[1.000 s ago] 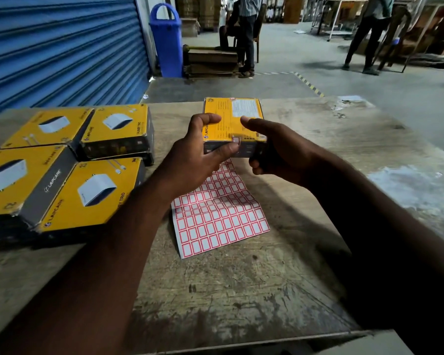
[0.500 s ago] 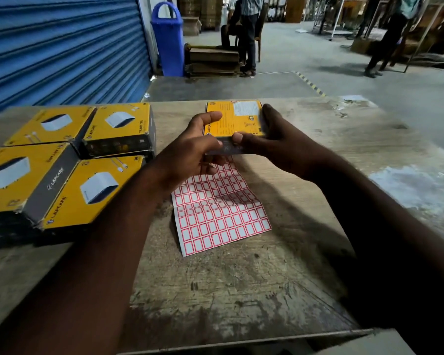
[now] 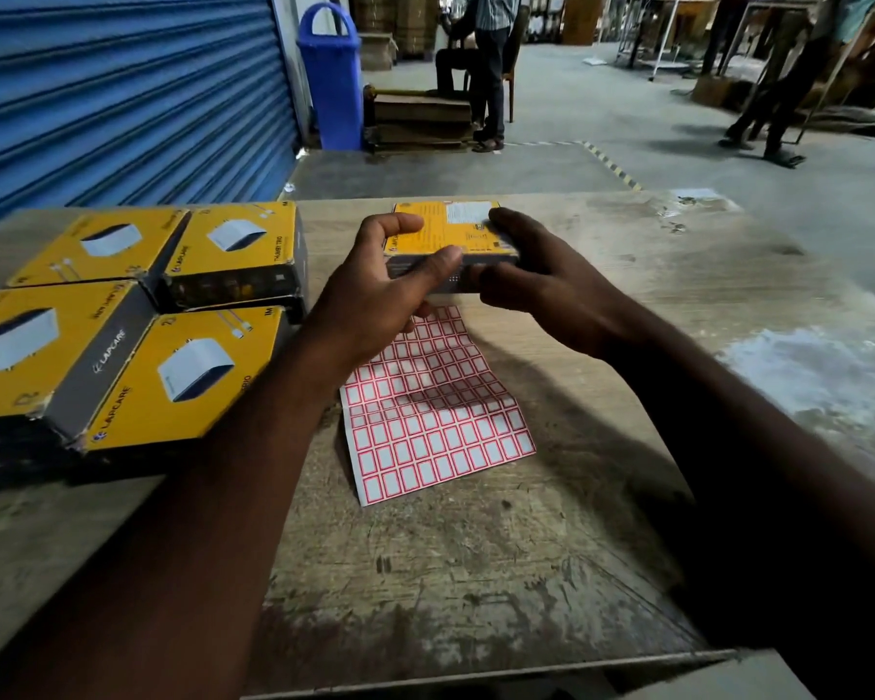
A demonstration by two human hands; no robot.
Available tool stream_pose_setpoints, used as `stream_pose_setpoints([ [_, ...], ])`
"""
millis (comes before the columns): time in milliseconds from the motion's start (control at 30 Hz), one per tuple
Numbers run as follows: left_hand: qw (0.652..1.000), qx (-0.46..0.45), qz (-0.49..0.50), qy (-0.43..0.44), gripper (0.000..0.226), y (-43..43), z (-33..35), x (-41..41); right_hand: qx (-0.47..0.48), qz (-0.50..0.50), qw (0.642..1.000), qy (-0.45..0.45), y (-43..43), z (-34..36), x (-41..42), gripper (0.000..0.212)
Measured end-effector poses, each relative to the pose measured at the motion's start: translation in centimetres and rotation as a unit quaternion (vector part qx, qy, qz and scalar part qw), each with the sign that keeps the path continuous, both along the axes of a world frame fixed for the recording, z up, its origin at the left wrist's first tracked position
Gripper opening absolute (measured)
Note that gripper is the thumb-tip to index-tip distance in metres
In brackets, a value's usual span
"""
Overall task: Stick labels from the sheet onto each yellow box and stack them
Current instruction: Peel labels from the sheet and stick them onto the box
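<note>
Both hands meet at the middle of the head view, each grasping the same yellow box (image 3: 445, 227). The left hand (image 3: 375, 290) curls round the box's left end, its thumb lying across the grey side that faces the camera and its fingers hooked over the yellow top. The right hand (image 3: 541, 290) clasps the right end, fingers laid over the top edge and the thumb tucked against the near side. The box lies flat between them, yellow face up, with a white printed patch towards its far right corner. Whether its underside touches the table (image 3: 476, 573) cannot be told.

Just beneath and nearer than the hands, the label sheet (image 3: 435, 411) lies flat on the table, its red-bordered labels in rows; its far end runs under the hands. To the left, four other yellow boxes (image 3: 193, 376) sit close together on the table, well apart from the held one. Beyond the table stand a blue shutter (image 3: 122, 93) and a blue bin (image 3: 332, 78).
</note>
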State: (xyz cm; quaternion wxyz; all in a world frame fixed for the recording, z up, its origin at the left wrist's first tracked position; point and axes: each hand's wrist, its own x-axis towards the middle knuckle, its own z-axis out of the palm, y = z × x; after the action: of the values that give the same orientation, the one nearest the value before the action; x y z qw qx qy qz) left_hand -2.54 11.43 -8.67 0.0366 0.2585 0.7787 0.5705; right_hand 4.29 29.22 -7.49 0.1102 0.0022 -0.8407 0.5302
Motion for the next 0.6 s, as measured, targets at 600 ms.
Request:
stream_pose_setpoints([
  [600,0.979,0.105,-0.047,-0.166,0.039,0.2,1.2,0.8,0.101,-0.036,0.993,0.058,-0.2,0.0,0.2,0.079],
])
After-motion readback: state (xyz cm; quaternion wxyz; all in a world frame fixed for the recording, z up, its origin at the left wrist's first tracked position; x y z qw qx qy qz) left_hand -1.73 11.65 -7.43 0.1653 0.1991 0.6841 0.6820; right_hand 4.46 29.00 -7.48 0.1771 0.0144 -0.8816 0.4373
